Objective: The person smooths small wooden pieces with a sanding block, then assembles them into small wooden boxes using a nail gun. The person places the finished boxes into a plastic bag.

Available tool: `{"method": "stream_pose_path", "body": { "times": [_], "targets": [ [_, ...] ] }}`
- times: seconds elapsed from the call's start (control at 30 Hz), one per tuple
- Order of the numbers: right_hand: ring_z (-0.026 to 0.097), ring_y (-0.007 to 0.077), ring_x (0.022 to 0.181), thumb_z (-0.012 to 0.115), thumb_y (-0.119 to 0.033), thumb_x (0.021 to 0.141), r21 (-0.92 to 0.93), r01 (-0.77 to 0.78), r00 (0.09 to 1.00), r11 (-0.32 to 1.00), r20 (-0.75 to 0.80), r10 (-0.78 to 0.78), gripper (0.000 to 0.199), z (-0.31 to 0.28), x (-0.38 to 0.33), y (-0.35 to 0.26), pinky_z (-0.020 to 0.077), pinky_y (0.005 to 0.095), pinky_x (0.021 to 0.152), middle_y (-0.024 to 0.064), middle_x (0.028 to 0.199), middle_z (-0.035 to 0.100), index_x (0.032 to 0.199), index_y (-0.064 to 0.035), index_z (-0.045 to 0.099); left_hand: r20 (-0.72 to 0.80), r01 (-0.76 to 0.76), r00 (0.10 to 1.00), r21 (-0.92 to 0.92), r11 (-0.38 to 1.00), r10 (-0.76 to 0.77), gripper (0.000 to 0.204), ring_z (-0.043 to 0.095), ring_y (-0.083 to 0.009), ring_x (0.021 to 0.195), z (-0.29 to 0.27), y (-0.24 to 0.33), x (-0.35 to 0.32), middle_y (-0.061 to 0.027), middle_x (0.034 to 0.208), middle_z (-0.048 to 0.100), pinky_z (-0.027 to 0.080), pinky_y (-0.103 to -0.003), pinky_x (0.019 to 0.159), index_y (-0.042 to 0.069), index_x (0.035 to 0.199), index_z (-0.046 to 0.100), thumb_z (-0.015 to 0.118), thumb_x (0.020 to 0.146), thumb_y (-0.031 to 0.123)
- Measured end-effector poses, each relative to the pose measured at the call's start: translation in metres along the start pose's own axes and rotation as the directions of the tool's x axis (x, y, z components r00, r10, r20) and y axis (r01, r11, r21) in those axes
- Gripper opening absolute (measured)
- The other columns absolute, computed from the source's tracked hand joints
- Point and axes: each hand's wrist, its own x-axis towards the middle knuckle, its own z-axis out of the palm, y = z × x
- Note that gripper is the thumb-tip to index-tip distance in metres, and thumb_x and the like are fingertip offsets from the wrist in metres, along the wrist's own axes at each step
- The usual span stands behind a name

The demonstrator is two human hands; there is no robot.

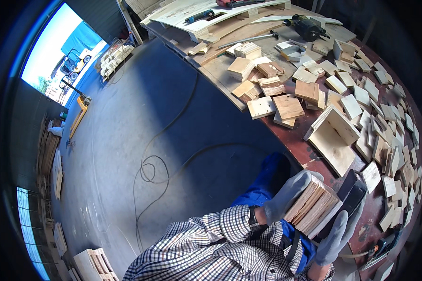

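My left hand (289, 197), in a light grey glove, grips the left side of a stack of small plywood blocks (314, 208), whose layered edges face up. Against the right side of that stack is a dark boxy object (352, 189); its kind I cannot make out. My right hand (335, 240), gloved too, is closed around this dark object, thumb on the near side and fingers along its right. Both hands are in front of my body at the edge of the red-topped table (366, 225). A corner piece of joined boards (333, 140) stands just beyond them.
Many loose wooden blocks (288, 107) cover the table. Farther back lie a dark power tool (308, 29), a long metal bar clamp (246, 40) and large boards (183, 21). A cable (166, 175) coils across the concrete floor (112, 187). A yellow pallet jack (79, 114) stands left.
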Motion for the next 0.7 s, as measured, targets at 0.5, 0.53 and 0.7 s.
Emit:
{"method": "stream_pose_path", "body": {
  "times": [0.5, 0.53, 0.7],
  "targets": [
    [0.034, 0.0427, 0.154, 0.046, -0.038, 0.112, -0.317, 0.28, 0.96, 0.906, 0.062, -0.274, 0.07, 0.003, -0.002, 0.0, 0.0279, 0.0523, 0.126, 0.0254, 0.169, 0.033, 0.165, 0.0047, 0.03, 0.032, 0.127, 0.991, 0.147, 0.981, -0.133, 0.082, 0.052, -0.0199, 0.14, 0.022, 0.034, 0.001, -0.0118, 0.149, 0.055, 0.041, -0.037, 0.12, 0.004, 0.164, 0.036, 0.074, 0.102, 0.042],
    [0.034, 0.0435, 0.154, 0.047, -0.041, 0.111, -0.366, 0.312, 0.95, 0.877, 0.101, -0.296, 0.073, -0.001, -0.006, 0.002, 0.0278, 0.0534, 0.125, 0.0261, 0.168, 0.034, 0.165, 0.0052, 0.03, 0.037, 0.212, 0.976, 0.026, 0.977, -0.212, 0.082, 0.055, -0.0192, 0.136, 0.021, 0.038, 0.002, -0.0107, 0.146, 0.056, 0.044, -0.036, 0.117, 0.005, 0.164, 0.036, 0.077, 0.101, 0.037],
    [0.041, 0.0301, 0.152, 0.044, -0.029, 0.114, -0.053, 0.007, 1.0, 0.999, -0.007, -0.008, 0.063, -0.003, 0.015, 0.012, 0.0332, 0.0428, 0.125, 0.0191, 0.17, 0.035, 0.167, 0.0007, 0.029, 0.125, 0.141, 0.979, 0.142, 0.98, -0.159, 0.081, 0.056, -0.0168, 0.128, 0.023, 0.034, -0.002, -0.0089, 0.145, 0.051, 0.045, -0.033, 0.112, 0.007, 0.161, 0.039, 0.082, 0.097, 0.033]
  ]
}}
